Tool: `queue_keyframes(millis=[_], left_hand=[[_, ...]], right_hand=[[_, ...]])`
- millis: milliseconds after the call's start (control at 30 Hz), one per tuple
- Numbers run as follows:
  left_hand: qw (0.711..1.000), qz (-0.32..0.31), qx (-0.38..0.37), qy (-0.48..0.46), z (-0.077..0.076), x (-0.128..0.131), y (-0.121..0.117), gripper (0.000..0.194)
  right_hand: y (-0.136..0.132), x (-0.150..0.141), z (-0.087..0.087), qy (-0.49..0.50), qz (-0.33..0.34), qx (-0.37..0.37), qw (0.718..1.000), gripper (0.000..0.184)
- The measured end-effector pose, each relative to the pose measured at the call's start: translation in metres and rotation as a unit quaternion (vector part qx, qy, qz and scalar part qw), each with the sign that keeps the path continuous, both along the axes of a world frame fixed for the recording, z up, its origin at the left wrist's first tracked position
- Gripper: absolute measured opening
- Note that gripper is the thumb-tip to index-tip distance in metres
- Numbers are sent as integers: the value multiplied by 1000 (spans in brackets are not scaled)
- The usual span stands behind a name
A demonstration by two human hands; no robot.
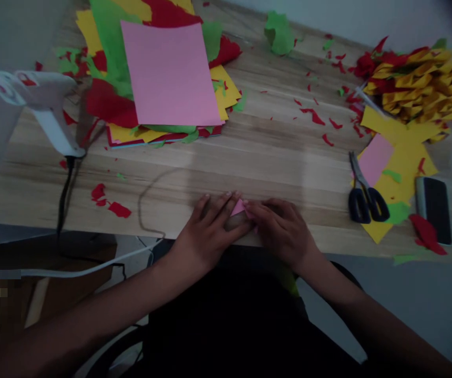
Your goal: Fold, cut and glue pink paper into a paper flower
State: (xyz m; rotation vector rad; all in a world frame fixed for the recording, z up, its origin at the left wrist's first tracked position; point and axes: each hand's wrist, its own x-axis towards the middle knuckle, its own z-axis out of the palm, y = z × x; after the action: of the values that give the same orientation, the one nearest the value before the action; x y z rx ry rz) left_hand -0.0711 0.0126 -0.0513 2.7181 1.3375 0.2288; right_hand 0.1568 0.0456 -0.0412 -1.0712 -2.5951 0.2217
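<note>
My left hand [210, 226] and my right hand [281, 228] meet at the near edge of the wooden table [249, 152]. Both press on a small pink paper piece [238, 207] that lies between their fingertips. Only a small corner of the pink piece shows; the rest is under my fingers. The fingers of both hands are bent and pressed down onto the paper.
A stack of coloured sheets topped by a pink sheet [168, 73] lies at the back left. A white glue gun [40, 102] with its cord stands at the left. Scissors [363, 194], yellow paper, a phone [434, 207] and folded paper flowers [419, 79] are at the right. Red scraps are scattered about.
</note>
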Motion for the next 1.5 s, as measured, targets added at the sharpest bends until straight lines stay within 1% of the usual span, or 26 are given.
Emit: queue_keyframes(millis=[100, 267, 333, 500, 633, 733, 800, 867, 933, 1000, 1133, 1233, 1400, 1500], left_hand=[[1000, -1, 15, 8, -2, 1, -1, 70], [999, -9, 28, 13, -4, 0, 0, 68], [1000, -11, 24, 12, -2, 0, 0, 68], [1000, -22, -2, 15, 2, -2, 2, 72], [1000, -22, -10, 18, 1, -3, 2, 73], [1000, -20, -9, 19, 0, -3, 2, 75], [999, -23, -10, 20, 0, -3, 2, 79], [999, -26, -12, 20, 0, -4, 2, 81], [1000, -25, -10, 13, 0, -4, 2, 81], [1000, -23, -7, 4, 0, -5, 2, 79], [1000, -27, -12, 1, -2, -4, 2, 78], [1000, -26, -7, 0, -3, -4, 2, 79], [1000, -22, -2, 4, -2, -4, 2, 75], [1000, -23, 3, 2, -1, -4, 2, 70]], right_hand=[[-7, 6, 4, -21, -4, -5, 1000, 37], [1, -3, 0, -8, 4, 7, 1000, 43], [2, -5, 0, -8, 9, 9, 1000, 44], [1, -1, 4, -8, 14, -21, 1000, 41], [10, -10, 3, 10, 21, -35, 999, 43], [15, -13, 3, 56, 13, -52, 997, 36], [18, -11, 3, 104, -12, -67, 992, 27], [21, -10, 3, 131, -49, -82, 987, 18], [24, -11, 3, 124, -81, -96, 984, 11], [28, -16, 2, 99, -95, -112, 984, 6], [35, -32, 2, 63, -106, -123, 985, 14], [38, -38, 3, 54, -113, -122, 985, 16], [37, -35, 6, 54, -98, -132, 985, 16], [38, -36, 5, 52, -107, -134, 984, 16]])
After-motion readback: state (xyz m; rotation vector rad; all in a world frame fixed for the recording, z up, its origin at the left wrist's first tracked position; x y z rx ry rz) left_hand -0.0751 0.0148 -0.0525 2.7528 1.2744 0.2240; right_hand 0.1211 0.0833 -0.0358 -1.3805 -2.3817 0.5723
